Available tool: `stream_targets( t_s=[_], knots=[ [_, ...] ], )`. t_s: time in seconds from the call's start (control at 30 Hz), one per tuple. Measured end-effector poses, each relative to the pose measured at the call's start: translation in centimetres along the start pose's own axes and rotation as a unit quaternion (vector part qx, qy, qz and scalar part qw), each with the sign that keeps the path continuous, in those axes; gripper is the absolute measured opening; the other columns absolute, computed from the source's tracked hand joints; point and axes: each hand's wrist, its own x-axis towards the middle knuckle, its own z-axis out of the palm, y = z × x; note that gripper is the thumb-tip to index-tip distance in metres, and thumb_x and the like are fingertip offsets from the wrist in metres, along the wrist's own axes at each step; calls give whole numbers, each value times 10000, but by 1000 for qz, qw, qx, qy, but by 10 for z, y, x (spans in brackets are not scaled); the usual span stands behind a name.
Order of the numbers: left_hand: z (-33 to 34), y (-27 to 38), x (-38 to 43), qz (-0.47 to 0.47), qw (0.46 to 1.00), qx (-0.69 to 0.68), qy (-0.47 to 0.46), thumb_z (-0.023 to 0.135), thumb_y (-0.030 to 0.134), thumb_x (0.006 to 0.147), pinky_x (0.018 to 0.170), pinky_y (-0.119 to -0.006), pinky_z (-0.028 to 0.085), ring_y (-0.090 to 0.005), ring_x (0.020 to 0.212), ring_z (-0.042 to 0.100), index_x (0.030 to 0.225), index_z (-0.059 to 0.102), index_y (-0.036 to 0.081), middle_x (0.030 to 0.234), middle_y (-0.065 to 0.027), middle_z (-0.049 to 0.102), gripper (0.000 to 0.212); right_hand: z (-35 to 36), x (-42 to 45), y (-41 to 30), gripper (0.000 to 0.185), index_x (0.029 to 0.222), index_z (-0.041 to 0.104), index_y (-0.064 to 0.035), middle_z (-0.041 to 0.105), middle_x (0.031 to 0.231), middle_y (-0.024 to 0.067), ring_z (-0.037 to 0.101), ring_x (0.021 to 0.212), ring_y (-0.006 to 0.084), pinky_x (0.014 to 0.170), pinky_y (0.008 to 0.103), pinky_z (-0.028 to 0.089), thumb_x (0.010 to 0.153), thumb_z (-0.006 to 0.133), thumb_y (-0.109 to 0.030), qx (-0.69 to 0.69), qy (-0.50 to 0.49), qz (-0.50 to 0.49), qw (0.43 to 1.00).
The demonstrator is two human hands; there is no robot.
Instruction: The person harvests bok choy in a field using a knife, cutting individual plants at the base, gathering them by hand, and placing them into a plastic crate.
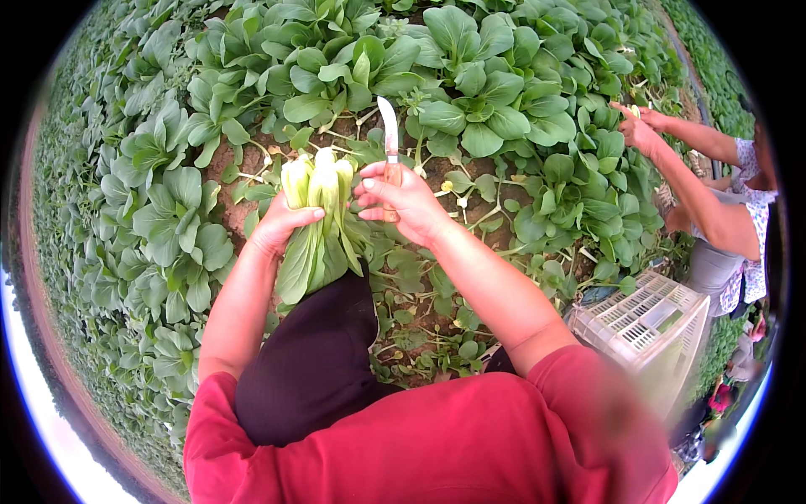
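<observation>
My left hand [284, 225] is closed round several heads of bok choy [322, 189], their pale bases up and their leaves hanging down over my knee. Just to the right, my right hand [401, 200] holds a knife [391, 132] by its wooden handle, the curved blade pointing away from me. The fingertips of that hand are close beside the bunch; whether they touch it I cannot tell. Rooted bok choy plants [482, 107] grow beyond both hands. Cut stems and loose leaves [463, 200] lie on the soil below the knife hand.
A white plastic crate [642, 315] stands to my right, with a co-worker [724, 214] crouching behind it, both hands at the plants. More people are at the far lower right. Dense bok choy rows [170, 208] spread on the left. A dark hose or pipe [689, 69] runs at the upper right.
</observation>
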Motion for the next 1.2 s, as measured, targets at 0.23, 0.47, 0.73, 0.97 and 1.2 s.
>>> stream_targets(
  t_s=[0.23, 0.47, 0.73, 0.97, 1.2],
  knots=[
    [12, 61, 56, 90, 691, 717, 6, 750, 113, 584, 789, -379, 519, -322, 888, 652, 1145, 556, 46, 951, -179, 656, 598, -54, 68, 16, 228, 1058, 459, -63, 545, 861, 51, 532, 709, 122, 581, 269, 498, 920, 581, -198, -107, 125, 42, 985],
    [30, 45, 110, 70, 442, 893, -56, 727, 98, 637, 693, -361, 521, -249, 792, 666, 1179, 523, 95, 872, -70, 654, 579, -57, 142, -3, 216, 1091, 493, 2, 606, 924, 165, 631, 846, 241, 629, 380, 537, 910, 547, -103, -277, 185, -19, 943],
    [16, 36, 146, 106, 413, 904, 15, 691, 104, 671, 611, -327, 521, -190, 708, 657, 1448, 349, 168, 788, -31, 639, 852, -59, 146, 28, 300, 1118, 496, -8, 581, 1064, 247, 598, 961, 423, 825, 472, 492, 851, 595, -102, -605, 128, -197, 761],
    [-14, 56, 163, -62, 478, 871, 99, 737, 149, 655, 672, -357, 553, -245, 782, 686, 1452, 302, 84, 852, -84, 683, 909, -69, 146, 24, 241, 1059, 558, -42, 634, 968, 197, 615, 882, 388, 781, 466, 484, 881, 589, -200, -479, 176, -134, 850],
    [-16, 58, 153, -36, 496, 863, 85, 755, 162, 656, 683, -354, 555, -254, 785, 688, 1361, 403, 47, 861, -89, 690, 797, -83, 172, 23, 290, 1002, 602, -56, 650, 909, 200, 614, 868, 395, 778, 469, 475, 921, 529, -324, -442, 198, -58, 873]
  ],
)
